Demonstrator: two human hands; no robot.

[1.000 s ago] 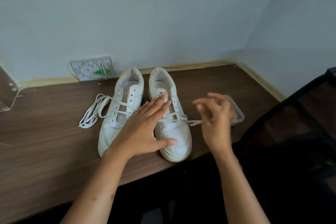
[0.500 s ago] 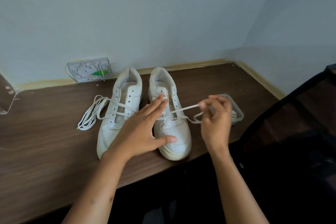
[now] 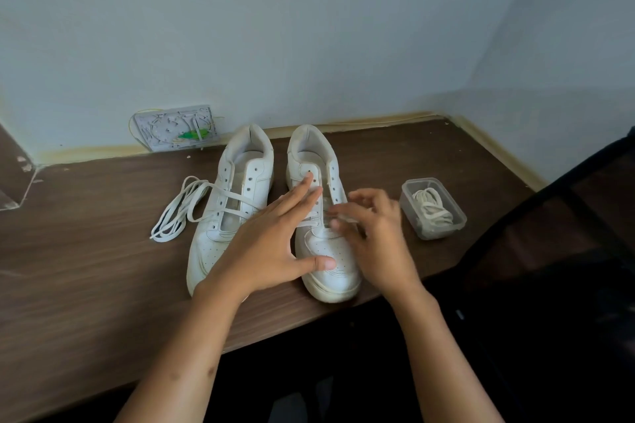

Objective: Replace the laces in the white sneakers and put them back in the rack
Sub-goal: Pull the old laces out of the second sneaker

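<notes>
Two white sneakers on wooden desk [image 3: 86,285], side by side, long axes running away from viewer: toes near desk's front edge, heels toward wall. L hand [image 3: 275,244] flat, fingers straight, lying on right sneaker [image 3: 323,216] w/ thumb across toe. R hand [image 3: 374,237] over its lace [image 3: 311,215] area, fingers curled & blurred; cannot tell if pinching. Left sneaker [image 3: 233,203] partly laced, loose lace [image 3: 178,213] trailing leftward. Clear container [image 3: 446,230] w/ coiled laces sits right of pair.
</notes>
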